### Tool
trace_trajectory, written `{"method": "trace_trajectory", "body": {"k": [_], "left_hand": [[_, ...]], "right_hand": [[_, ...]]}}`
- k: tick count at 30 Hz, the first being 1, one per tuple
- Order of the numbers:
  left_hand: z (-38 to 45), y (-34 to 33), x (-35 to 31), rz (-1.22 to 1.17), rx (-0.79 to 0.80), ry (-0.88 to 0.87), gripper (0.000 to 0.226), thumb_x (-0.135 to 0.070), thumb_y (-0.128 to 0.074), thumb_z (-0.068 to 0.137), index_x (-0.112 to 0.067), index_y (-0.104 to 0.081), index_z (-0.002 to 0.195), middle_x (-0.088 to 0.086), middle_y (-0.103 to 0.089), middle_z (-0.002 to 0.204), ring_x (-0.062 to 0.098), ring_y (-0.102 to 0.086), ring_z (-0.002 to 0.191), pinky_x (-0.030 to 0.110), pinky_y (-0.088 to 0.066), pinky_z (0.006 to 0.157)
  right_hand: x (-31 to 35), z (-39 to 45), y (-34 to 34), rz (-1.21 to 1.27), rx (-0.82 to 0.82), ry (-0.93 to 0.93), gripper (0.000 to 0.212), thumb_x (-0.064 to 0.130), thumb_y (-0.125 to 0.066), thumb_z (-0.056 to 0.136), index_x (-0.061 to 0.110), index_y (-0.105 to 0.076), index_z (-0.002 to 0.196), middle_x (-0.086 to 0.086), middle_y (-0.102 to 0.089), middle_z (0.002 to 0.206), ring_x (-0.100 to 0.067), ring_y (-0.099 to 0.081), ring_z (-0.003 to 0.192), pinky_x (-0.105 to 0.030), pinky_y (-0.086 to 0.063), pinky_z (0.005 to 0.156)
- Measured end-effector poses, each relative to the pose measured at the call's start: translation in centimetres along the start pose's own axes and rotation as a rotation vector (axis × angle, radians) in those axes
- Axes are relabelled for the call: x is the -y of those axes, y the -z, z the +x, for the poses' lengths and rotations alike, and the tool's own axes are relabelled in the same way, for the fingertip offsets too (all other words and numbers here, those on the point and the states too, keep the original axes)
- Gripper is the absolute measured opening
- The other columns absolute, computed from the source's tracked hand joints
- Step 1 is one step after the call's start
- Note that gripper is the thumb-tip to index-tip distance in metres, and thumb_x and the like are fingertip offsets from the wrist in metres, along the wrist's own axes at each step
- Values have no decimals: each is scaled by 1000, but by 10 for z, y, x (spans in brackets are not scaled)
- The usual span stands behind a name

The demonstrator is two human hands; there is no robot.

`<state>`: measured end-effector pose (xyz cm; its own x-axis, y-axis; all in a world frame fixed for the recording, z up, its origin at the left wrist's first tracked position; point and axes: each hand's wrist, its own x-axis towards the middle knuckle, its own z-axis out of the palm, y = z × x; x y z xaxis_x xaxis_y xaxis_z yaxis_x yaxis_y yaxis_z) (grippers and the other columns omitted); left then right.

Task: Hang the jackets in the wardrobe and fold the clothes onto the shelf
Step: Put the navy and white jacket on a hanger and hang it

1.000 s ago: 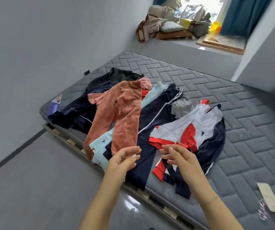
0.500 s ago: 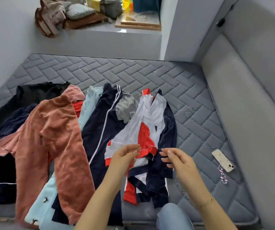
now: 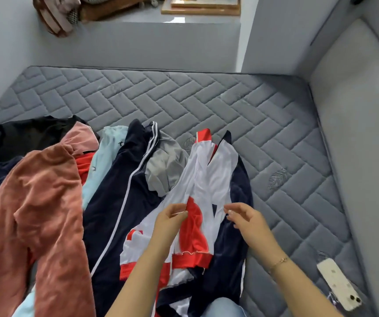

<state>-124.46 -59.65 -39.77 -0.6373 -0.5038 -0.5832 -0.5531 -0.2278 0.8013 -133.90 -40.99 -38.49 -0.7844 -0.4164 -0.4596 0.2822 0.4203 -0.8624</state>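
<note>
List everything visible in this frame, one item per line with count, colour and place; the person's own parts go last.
mattress: 1, grey quilted, fills the middle of the view
white jacket: 1, white, red and navy, on the mattress under both hands
navy garment: 1, navy with white stripes, left of the white jacket
grey garment: 1, grey, between the navy garment and the white jacket
light blue garment: 1, pale blue, left of the navy garment
pink velvet garment: 1, salmon pink, on the pile at left
black garment: 1, black, far left of the pile
phone: 1, white, on the mattress at lower right
left hand: 1, over the white jacket, fingers loosely curled
right hand: 1, over the white jacket; bracelet at the wrist
</note>
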Motion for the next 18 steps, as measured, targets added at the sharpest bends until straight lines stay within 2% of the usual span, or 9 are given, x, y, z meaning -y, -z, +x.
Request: {"method": "trace_trajectory", "body": {"k": [3, 6, 7, 9, 11, 13, 15, 17, 18], "left_hand": [[70, -30, 12, 65, -83, 29, 18, -9, -65, 89, -19, -65, 104, -1, -65, 108, 2, -60, 89, 14, -44, 69], [126, -68, 41, 207, -75, 37, 32, -9, -69, 85, -9, -64, 117, 4, -65, 106, 4, -59, 83, 17, -47, 74], [140, -81, 56, 279, -49, 27, 37, -13, -71, 84, -10, -63, 120, 6, -63, 111, 7, -59, 87, 16, -47, 77], [161, -104, 91, 504, 13, 20, 45, -26, -72, 83, -20, -58, 126, 4, -50, 134, 16, -51, 115, 23, -44, 93], [172, -118, 125, 713, 80, 75, 52, -36, -70, 84, -29, -51, 132, -3, -26, 155, 20, -25, 141, 38, -32, 110], [174, -123, 153, 737, 142, 136, 57, -37, -69, 85, -32, -45, 137, -6, -8, 162, 18, -8, 147, 43, -26, 115], [174, -124, 171, 721, 168, 122, 60, -34, -67, 88, -32, -41, 141, -6, -3, 163, 17, -4, 148, 42, -23, 116], [174, -123, 177, 660, 159, 105, 56, -30, -65, 90, -28, -43, 142, -3, -7, 163, 18, -7, 149, 39, -20, 118], [176, -121, 176, 611, 149, 118, 54, -27, -64, 91, -26, -45, 141, -2, -11, 162, 18, -11, 149, 37, -20, 119]], "right_hand": [[-12, 69, 16, -78, 29, -7, 16, 21, -58, 96, 33, -68, 101, 16, -70, 101, 2, -64, 95, -17, -49, 81], [-48, 133, 21, -97, 16, -49, 18, 17, -56, 96, 30, -66, 104, 12, -67, 107, -3, -62, 101, -17, -47, 80], [-67, 150, 20, -91, -15, -80, 19, 15, -56, 96, 28, -64, 108, 9, -65, 114, -7, -60, 106, -19, -46, 83], [-108, 180, 17, -116, -110, -185, 36, 14, -59, 94, 19, -53, 129, 0, -52, 133, -19, -53, 121, -27, -44, 94], [-145, 200, 13, -100, -197, -347, 69, 19, -65, 92, 13, -26, 149, -8, -28, 150, -26, -38, 134, -36, -38, 104], [-175, 214, 8, -20, -230, -467, 94, 23, -71, 87, 14, -6, 154, -9, -16, 157, -28, -30, 141, -40, -32, 112], [-198, 226, 1, 43, -240, -523, 100, 25, -74, 85, 16, -2, 155, -11, -30, 152, -27, -38, 136, -42, -34, 112], [-209, 236, -4, 93, -249, -539, 85, 21, -68, 90, 16, -13, 154, -5, -55, 119, -21, -55, 108, -36, -43, 100], [-211, 240, -6, 122, -252, -538, 72, 16, -61, 94, 15, -21, 153, -2, -57, 106, -18, -56, 99, -35, -45, 97]]}}
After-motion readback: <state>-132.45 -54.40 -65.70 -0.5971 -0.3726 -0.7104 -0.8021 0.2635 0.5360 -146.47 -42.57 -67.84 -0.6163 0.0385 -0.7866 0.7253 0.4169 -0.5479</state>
